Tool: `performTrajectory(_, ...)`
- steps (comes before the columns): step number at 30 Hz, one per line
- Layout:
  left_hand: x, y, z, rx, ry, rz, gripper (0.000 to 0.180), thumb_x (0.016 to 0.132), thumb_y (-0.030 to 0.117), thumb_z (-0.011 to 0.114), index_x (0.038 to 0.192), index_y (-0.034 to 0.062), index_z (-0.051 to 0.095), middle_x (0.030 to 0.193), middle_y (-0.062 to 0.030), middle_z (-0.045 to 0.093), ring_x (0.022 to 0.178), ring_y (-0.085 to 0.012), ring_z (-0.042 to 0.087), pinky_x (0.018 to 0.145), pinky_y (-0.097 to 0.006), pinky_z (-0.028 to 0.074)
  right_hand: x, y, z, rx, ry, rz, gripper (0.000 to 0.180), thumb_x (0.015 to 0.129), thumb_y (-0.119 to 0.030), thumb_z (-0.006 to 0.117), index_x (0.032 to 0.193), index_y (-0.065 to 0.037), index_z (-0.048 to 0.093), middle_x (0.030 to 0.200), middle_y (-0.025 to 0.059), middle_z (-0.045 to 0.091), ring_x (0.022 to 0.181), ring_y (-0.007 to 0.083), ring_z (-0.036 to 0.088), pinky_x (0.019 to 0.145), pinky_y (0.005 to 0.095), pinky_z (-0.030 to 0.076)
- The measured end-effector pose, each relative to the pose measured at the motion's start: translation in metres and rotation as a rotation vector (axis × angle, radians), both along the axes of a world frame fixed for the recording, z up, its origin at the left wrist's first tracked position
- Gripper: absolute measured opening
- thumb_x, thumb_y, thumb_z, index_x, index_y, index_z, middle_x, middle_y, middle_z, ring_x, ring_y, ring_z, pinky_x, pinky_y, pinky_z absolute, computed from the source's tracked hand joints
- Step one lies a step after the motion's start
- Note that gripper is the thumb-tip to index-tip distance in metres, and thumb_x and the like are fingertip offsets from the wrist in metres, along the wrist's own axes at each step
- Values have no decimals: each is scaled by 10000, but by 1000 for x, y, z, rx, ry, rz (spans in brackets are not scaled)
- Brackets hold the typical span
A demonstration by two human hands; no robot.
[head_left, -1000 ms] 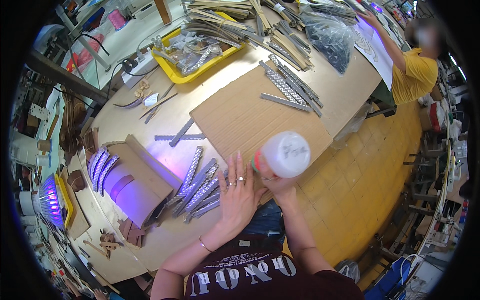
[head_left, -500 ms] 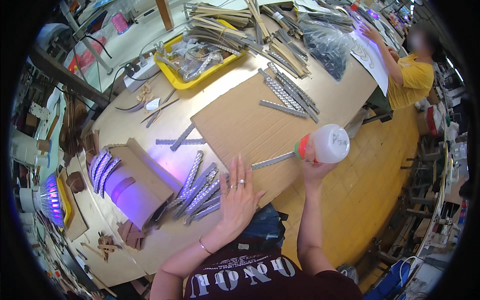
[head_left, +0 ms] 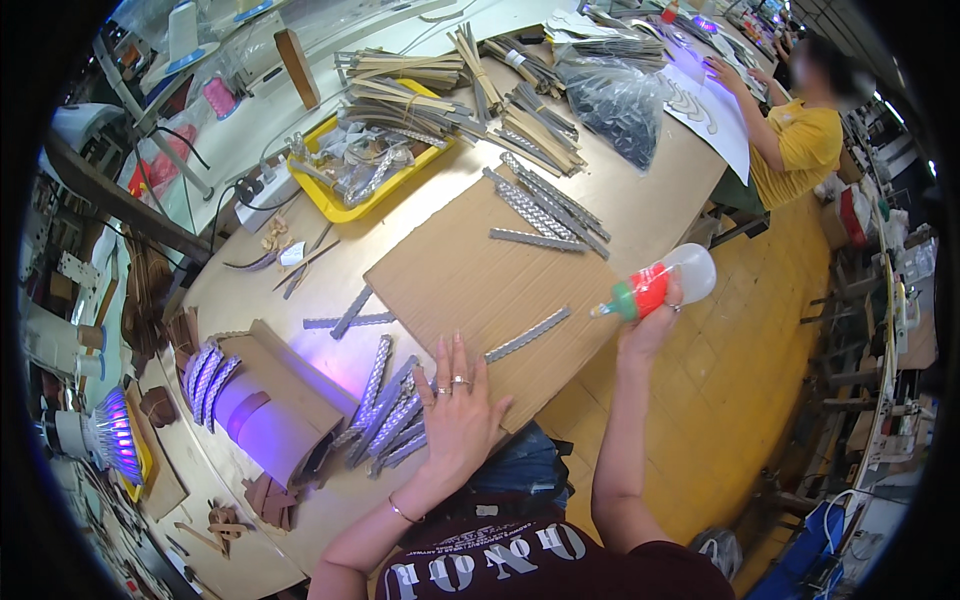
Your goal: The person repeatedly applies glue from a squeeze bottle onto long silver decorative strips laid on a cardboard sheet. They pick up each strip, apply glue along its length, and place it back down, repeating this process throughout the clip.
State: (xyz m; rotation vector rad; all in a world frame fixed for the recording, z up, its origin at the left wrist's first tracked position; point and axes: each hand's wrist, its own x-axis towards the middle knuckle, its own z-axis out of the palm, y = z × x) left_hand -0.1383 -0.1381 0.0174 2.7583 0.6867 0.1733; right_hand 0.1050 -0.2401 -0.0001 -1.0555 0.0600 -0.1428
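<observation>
I see my left hand flat on the brown cardboard sheet, the grey braided strip just right of it, my right hand holding the translucent plastic squeeze bottle beyond the sheet's right edge.

Cardboard sheet on workbench

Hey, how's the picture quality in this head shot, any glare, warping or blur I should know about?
Head view: fisheye bends the table edge and leaves black corners; violet glow spills from the open cardboard box and a lamp at far left; the left hand and right hand with the glue bottle look sharp; the co-worker's face is blurred.
</observation>
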Motion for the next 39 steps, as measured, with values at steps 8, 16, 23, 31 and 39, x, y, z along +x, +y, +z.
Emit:
performTrajectory(8,6,3,-3,23,-75,2,497,855,346,644,1226,18,598,1504,-255,280,1427,-416,179,1104,-652,29,-46,7,-16,-715,-527,112,483,798,-257,740,1118,18,504,957,87,608,837,186,613,763,331,499)
performTrajectory(16,10,5,-12,30,-87,13,457,870,325,628,1207,17,604,1511,-228,293,1433,-391,189,1103,-654,73,-85,30,-41,-733,-582,306,761,696,-290,833,1217,36,383,1028,150,585,928,228,612,814,341,494)
performTrajectory(23,21,30,-22,195,-149,-140,239,856,193,644,1028,28,661,1370,-177,474,1359,-360,340,1127,-557,195,-84,46,-21,-80,30,133,360,881,-327,631,1084,-47,531,916,79,594,819,184,611,757,307,506)
performTrajectory(31,14,46,5,-156,-198,4,174,835,136,643,908,-6,711,1165,-191,567,1224,-363,443,1039,-493,307,-3,13,-9,400,253,122,385,904,-444,567,1030,-84,512,821,50,588,715,163,593,635,302,506)
performTrajectory(39,0,52,32,-196,-196,99,118,826,116,657,861,22,719,1131,-155,571,1217,-347,455,1026,-470,301,-11,15,-11,375,220,160,423,897,-475,571,1030,-79,504,815,57,587,707,176,593,628,307,505)
